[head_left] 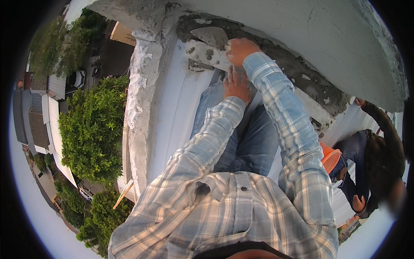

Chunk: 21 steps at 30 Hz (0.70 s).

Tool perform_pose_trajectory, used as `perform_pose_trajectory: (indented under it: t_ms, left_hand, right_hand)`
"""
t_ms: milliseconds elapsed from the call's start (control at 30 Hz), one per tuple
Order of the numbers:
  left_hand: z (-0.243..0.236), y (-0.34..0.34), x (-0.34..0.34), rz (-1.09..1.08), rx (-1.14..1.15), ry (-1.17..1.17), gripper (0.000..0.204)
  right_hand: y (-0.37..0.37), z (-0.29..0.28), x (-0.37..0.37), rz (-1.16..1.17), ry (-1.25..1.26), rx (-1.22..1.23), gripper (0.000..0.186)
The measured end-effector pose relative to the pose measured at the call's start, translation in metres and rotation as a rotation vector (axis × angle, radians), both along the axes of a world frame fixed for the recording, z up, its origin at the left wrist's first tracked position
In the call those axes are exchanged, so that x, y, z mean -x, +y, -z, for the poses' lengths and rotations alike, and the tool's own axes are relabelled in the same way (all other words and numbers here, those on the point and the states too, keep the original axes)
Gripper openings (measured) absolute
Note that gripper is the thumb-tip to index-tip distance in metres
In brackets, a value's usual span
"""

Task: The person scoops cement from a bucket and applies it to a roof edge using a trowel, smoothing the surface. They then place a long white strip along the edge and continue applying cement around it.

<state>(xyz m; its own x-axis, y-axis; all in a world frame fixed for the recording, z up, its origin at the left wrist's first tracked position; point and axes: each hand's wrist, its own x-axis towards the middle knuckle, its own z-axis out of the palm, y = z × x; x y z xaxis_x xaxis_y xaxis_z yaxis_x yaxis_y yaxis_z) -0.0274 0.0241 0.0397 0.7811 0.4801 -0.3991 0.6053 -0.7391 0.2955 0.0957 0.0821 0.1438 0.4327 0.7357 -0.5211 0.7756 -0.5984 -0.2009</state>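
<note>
My right hand (241, 49) is closed round the handle end of a pointed trowel (210, 36). The grey blade lies over wet mortar (321, 82) at the foot of the wall. Just below it, my left hand (237, 88) has its fingers stretched out against the near edge of a long pale board (312, 102). The board runs along the mortar strip and has mortar smears near its left end. My right hand and forearm cover its middle part.
A rough concrete ledge (140, 129) edges the left side, with trees (90, 129) and roofs below. The grey wall (345, 52) overhangs ahead. At right, an orange bucket (330, 159) stands near another person in dark clothes (381, 159), one hand raised to the wall.
</note>
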Motion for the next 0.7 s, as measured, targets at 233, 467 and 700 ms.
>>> perform_pose_trajectory:
  t_ms: [233, 467, 700]
  left_hand:
    - [0.002, -0.001, 0.004, -0.076, -0.039, -0.131, 0.065]
    - [0.006, -0.003, 0.002, -0.047, -0.107, -0.107, 0.075]
    - [-0.005, 0.010, 0.003, -0.099, 0.076, -0.160, 0.074]
  right_hand:
    - [-0.066, -0.012, 0.007, 0.184, 0.062, 0.107, 0.049]
    - [-0.175, 0.020, -0.029, 0.446, 0.004, -0.101, 0.054]
    - [-0.212, 0.001, -0.032, 0.455, 0.094, -0.152, 0.053]
